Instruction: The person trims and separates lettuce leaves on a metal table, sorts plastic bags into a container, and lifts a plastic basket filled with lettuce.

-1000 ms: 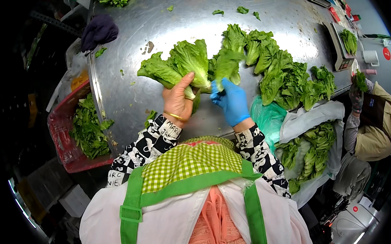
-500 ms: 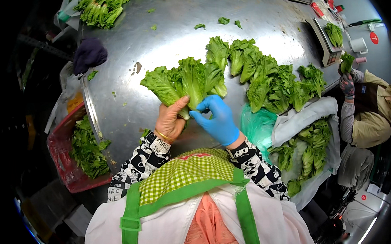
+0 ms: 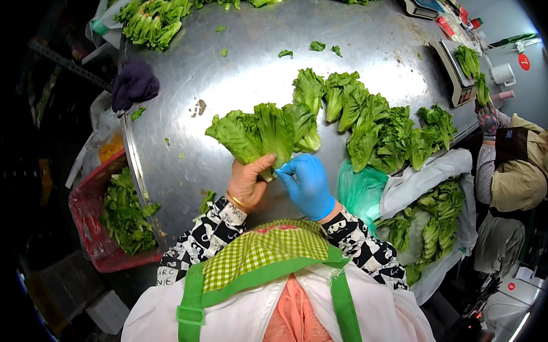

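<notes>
From the head camera, looking down: held a bunch of lettuce (image 3: 263,135) by its pale bottom end, on the shiny metal table (image 3: 181,156), just in front of the body. Bare left hand (image 3: 248,183) wrapped shut around the stem end, thumb on top. Right hand (image 3: 307,183), in a blue glove, pinched closed on the same stem end from the other side. Both hands touching, side by side. Leaves fanned out away from the body, lying flat on the table.

Looked soft, floppy and light. Leaves thin and easy to tear or bruise, maybe a bit wet and slippery. Best taken at the stem end, where the leaves join and feel firmer; the frilly tops would rip if squeezed.

Just to the right, lay a row of more lettuce heads (image 3: 376,121) on the table. Further right, stood a white bag of lettuce (image 3: 435,213) by a green bag (image 3: 360,188). At the left, sat a red crate (image 3: 90,231) with loose leaves. At the far right, worked another person (image 3: 518,166), holding a lettuce up near a scale (image 3: 456,77). Near the table's left edge, lay a dark cloth (image 3: 134,84).
</notes>
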